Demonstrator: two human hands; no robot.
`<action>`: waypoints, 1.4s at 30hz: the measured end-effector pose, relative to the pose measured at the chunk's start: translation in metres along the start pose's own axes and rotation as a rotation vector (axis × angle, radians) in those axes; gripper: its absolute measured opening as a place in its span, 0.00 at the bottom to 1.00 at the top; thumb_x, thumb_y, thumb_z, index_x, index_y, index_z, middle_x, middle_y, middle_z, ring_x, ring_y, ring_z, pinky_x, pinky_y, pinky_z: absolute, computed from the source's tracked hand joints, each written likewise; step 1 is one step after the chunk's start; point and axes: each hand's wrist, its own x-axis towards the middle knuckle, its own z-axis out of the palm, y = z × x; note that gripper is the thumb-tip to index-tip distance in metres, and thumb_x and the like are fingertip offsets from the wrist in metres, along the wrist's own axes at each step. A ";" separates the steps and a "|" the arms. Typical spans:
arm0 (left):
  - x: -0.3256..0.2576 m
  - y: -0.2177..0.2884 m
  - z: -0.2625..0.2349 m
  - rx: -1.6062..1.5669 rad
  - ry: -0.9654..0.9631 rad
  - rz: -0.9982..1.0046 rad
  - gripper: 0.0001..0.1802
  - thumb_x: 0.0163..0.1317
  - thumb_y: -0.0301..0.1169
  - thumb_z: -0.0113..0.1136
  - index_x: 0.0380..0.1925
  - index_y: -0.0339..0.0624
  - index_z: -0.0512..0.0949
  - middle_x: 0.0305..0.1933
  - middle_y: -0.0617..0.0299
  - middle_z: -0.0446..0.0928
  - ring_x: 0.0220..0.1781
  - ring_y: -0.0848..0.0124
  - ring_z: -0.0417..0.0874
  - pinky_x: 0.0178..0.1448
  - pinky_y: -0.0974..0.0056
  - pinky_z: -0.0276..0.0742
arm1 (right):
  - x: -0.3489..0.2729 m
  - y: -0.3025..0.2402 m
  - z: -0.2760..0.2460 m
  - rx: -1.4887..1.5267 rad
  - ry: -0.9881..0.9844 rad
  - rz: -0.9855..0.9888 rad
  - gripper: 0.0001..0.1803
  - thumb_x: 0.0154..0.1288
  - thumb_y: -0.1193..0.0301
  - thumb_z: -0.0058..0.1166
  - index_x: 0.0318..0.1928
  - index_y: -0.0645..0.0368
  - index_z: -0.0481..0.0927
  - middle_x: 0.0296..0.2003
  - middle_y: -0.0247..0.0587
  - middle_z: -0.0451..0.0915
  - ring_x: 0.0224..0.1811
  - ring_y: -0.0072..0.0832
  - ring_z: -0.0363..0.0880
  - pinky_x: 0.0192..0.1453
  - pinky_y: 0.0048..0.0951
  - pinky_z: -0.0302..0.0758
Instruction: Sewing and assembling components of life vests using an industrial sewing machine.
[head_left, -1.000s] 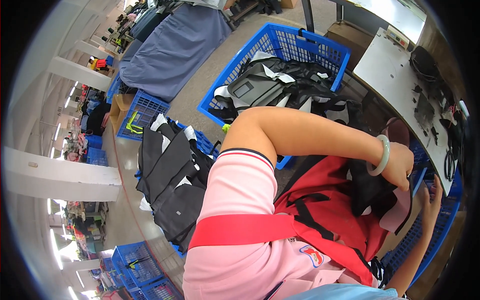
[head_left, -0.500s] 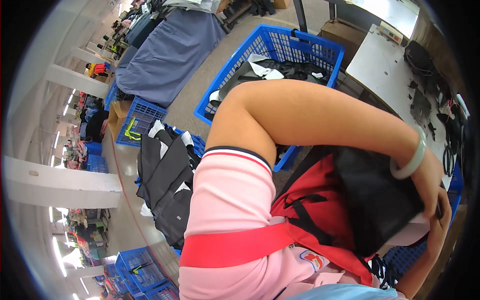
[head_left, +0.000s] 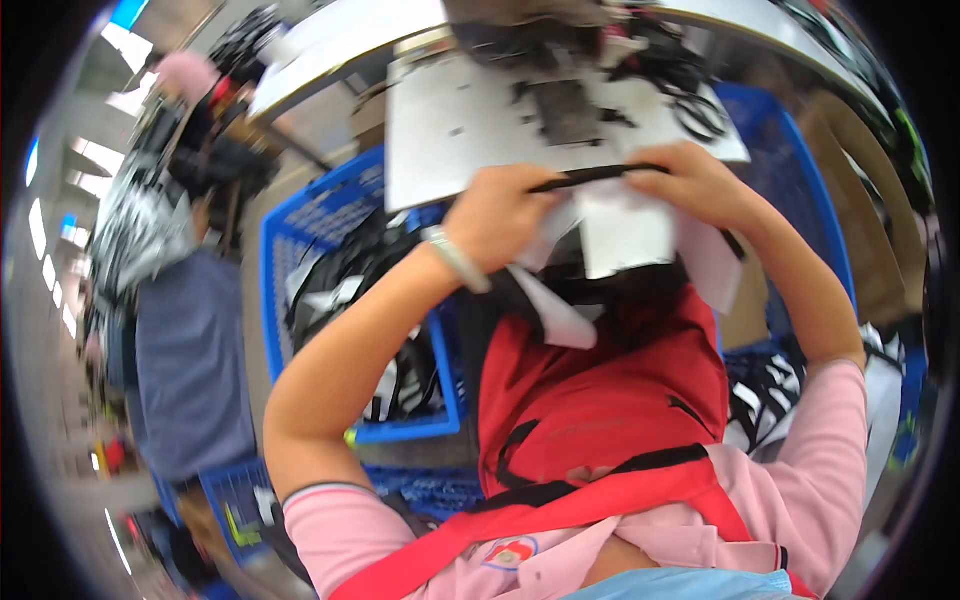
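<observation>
Head view shows our left hand and right hand each pinching an end of a black strap (over white panels). We judge a loose pinch could let the strap slide off toward the blue crate.

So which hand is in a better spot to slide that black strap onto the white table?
Probably the right hand. It pinches the black strap at the end lying over the white table. The left hand grips the other end nearer the blue basket, off the table's edge.

A white worktable carries black fabric pieces and straps.
</observation>
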 end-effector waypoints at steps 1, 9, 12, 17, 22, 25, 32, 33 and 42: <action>0.006 -0.006 0.000 -0.114 0.007 -0.066 0.12 0.59 0.27 0.58 0.41 0.32 0.81 0.34 0.51 0.83 0.36 0.70 0.81 0.44 0.66 0.75 | 0.005 0.008 -0.002 0.043 0.018 0.019 0.20 0.65 0.60 0.51 0.45 0.66 0.79 0.28 0.48 0.80 0.31 0.30 0.76 0.40 0.33 0.71; 0.061 -0.029 0.005 -0.517 0.121 -0.298 0.12 0.61 0.27 0.62 0.43 0.32 0.82 0.35 0.65 0.80 0.36 0.79 0.75 0.42 0.73 0.71 | 0.036 0.042 -0.022 0.172 0.064 0.152 0.25 0.66 0.56 0.53 0.50 0.66 0.79 0.39 0.44 0.83 0.44 0.28 0.79 0.51 0.29 0.72; 0.080 -0.035 0.004 -0.583 0.117 -0.368 0.13 0.60 0.28 0.63 0.43 0.33 0.83 0.36 0.65 0.80 0.36 0.78 0.76 0.42 0.73 0.71 | 0.043 0.050 -0.027 0.203 0.130 0.141 0.21 0.67 0.59 0.53 0.48 0.66 0.79 0.33 0.35 0.80 0.37 0.18 0.73 0.45 0.23 0.70; 0.107 -0.044 0.004 -0.678 0.123 -0.438 0.15 0.59 0.27 0.64 0.45 0.31 0.81 0.37 0.61 0.81 0.37 0.76 0.78 0.43 0.73 0.72 | 0.056 0.066 -0.036 0.237 0.143 0.159 0.26 0.65 0.55 0.55 0.53 0.63 0.79 0.45 0.44 0.82 0.48 0.29 0.77 0.54 0.30 0.71; 0.126 -0.058 0.007 -0.688 0.118 -0.438 0.14 0.60 0.27 0.63 0.45 0.31 0.81 0.38 0.61 0.81 0.36 0.75 0.79 0.42 0.72 0.73 | 0.074 0.084 -0.038 0.275 0.121 0.202 0.26 0.64 0.54 0.56 0.54 0.61 0.79 0.47 0.44 0.82 0.49 0.29 0.77 0.56 0.30 0.70; 0.131 -0.067 0.007 -0.706 0.100 -0.448 0.17 0.60 0.28 0.64 0.48 0.32 0.79 0.39 0.61 0.82 0.36 0.76 0.80 0.42 0.72 0.74 | 0.082 0.091 -0.036 0.300 0.124 0.213 0.26 0.65 0.54 0.56 0.55 0.61 0.79 0.48 0.43 0.82 0.50 0.29 0.77 0.57 0.29 0.70; 0.133 -0.071 0.006 -0.779 0.113 -0.441 0.15 0.61 0.27 0.63 0.46 0.30 0.80 0.38 0.59 0.82 0.34 0.74 0.81 0.41 0.71 0.75 | 0.085 0.093 -0.035 0.318 0.138 0.178 0.23 0.67 0.57 0.56 0.53 0.64 0.79 0.42 0.35 0.82 0.44 0.20 0.76 0.52 0.24 0.71; 0.133 -0.072 0.006 -0.765 0.116 -0.445 0.15 0.61 0.27 0.63 0.46 0.30 0.80 0.38 0.59 0.82 0.34 0.74 0.81 0.41 0.71 0.75 | 0.086 0.094 -0.035 0.303 0.137 0.208 0.23 0.67 0.57 0.56 0.53 0.64 0.79 0.42 0.35 0.82 0.44 0.20 0.76 0.52 0.24 0.71; 0.150 -0.077 0.001 -0.731 0.159 -0.427 0.16 0.59 0.27 0.63 0.47 0.30 0.79 0.39 0.58 0.82 0.37 0.73 0.80 0.42 0.70 0.75 | 0.108 0.109 -0.039 0.323 0.137 0.235 0.32 0.62 0.51 0.59 0.57 0.62 0.77 0.54 0.49 0.79 0.56 0.35 0.76 0.62 0.32 0.68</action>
